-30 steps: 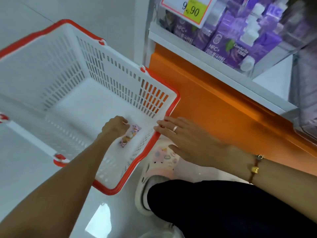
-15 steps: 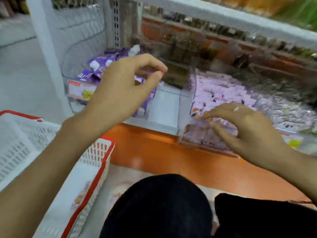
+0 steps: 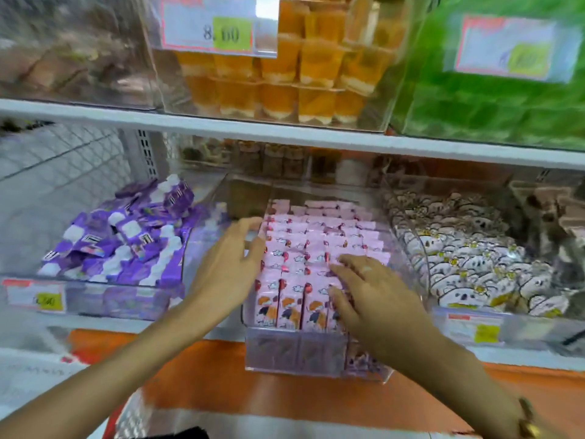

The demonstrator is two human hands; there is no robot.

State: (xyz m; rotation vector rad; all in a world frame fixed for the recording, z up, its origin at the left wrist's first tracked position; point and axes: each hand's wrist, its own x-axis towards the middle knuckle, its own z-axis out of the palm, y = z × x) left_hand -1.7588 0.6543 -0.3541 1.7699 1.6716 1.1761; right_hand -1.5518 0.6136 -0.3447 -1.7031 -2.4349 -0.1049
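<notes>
I read this as the picking step: my left hand (image 3: 228, 264) sits at the left side of the clear bin (image 3: 285, 353), fingers loosely spread against the pink packets (image 3: 316, 242) packed inside it, while my right hand (image 3: 373, 296) lies over the bin's front rows, fingers fanned apart, gripping nothing. Next, I judge, one packet must be pinched and drawn up clear of its tight neighbours. Blur smears the print, and my right palm hides the bin's front-right rows.

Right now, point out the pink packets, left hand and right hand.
pink packets (image 3: 319, 236): head view, a middle packet's top
left hand (image 3: 221, 267): head view, its back
right hand (image 3: 376, 299): head view, its back
</notes>
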